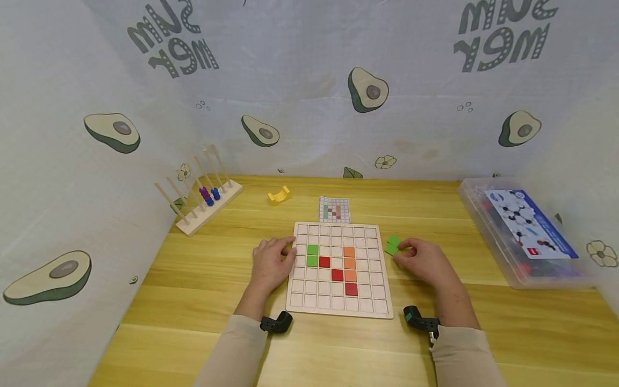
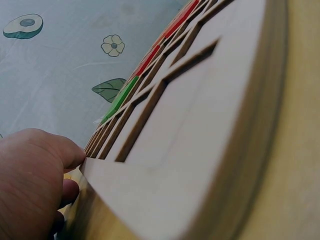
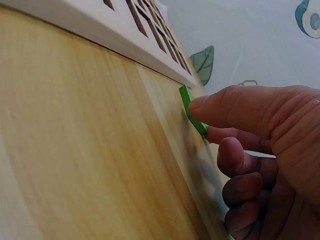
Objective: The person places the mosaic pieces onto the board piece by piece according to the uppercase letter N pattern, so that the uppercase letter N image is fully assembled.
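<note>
A wooden grid board (image 1: 309, 303) lies flat with green, red and orange square tiles in its cells. At its left edge rests my left hand (image 1: 272, 263), loosely bent; in the left wrist view a fingertip (image 2: 75, 154) touches the board's rim. Right of the board, my right hand (image 1: 425, 262) pinches a green square tile (image 3: 189, 110) between thumb and index finger, the other fingers curled in. Another green tile (image 1: 394, 239) is close to it; in the head view the two partly overlap.
A small printed pattern card (image 1: 333, 204) touches the board's far side. Further back are a yellow curved block (image 1: 279, 196) and a peg stand (image 1: 209, 208) with purple and blue beads. A clear plastic box (image 1: 527, 234) stands at the right. Patterned cloth hangs behind.
</note>
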`<move>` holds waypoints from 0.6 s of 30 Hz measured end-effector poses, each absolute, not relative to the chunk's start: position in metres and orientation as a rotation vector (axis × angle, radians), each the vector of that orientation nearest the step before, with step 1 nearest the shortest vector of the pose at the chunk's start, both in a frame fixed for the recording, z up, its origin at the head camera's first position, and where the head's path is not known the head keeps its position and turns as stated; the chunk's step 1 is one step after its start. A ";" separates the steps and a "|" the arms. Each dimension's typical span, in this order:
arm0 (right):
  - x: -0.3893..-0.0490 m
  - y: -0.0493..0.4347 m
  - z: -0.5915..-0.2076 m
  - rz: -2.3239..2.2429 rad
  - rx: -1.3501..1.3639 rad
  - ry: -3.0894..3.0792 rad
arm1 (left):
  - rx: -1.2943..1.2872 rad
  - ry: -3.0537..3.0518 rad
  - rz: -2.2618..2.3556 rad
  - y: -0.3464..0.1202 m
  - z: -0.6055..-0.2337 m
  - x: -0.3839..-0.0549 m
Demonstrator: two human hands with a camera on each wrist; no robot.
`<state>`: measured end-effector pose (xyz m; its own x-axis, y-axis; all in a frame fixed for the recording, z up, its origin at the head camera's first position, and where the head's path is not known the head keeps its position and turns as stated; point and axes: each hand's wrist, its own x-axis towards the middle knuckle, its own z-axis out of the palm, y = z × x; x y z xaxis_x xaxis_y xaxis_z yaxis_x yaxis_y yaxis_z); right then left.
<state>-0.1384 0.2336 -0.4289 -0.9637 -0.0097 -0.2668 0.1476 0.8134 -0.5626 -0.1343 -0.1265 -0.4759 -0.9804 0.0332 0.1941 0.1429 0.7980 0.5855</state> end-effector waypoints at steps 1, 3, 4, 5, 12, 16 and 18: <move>-0.139 0.233 -0.430 -0.880 0.106 2.741 | -0.139 -2.811 -0.937 -0.126 -0.476 -0.134; -0.139 0.234 -0.431 -0.876 0.104 2.739 | -0.138 -2.812 -0.935 -0.127 -0.476 -0.134; -0.140 0.233 -0.432 -0.873 0.108 2.740 | -0.137 -2.813 -0.934 -0.126 -0.476 -0.134; -0.140 0.233 -0.433 -0.871 0.111 2.739 | -0.136 -2.815 -0.933 -0.126 -0.476 -0.134; -0.140 0.233 -0.436 -0.850 0.096 2.763 | -0.134 -2.816 -0.934 -0.126 -0.475 -0.134; -0.140 0.233 -0.437 -0.847 0.084 2.776 | -0.141 -2.810 -0.930 -0.126 -0.476 -0.133; -0.140 0.233 -0.438 -0.852 0.086 2.776 | -0.144 -2.810 -0.926 -0.126 -0.477 -0.133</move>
<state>-0.1400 0.2325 -0.4377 -0.9704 -0.0127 -0.2412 0.1248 0.8288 -0.5455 -0.1333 -0.1261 -0.4765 -0.9792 0.0356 0.1998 0.1475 0.8013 0.5799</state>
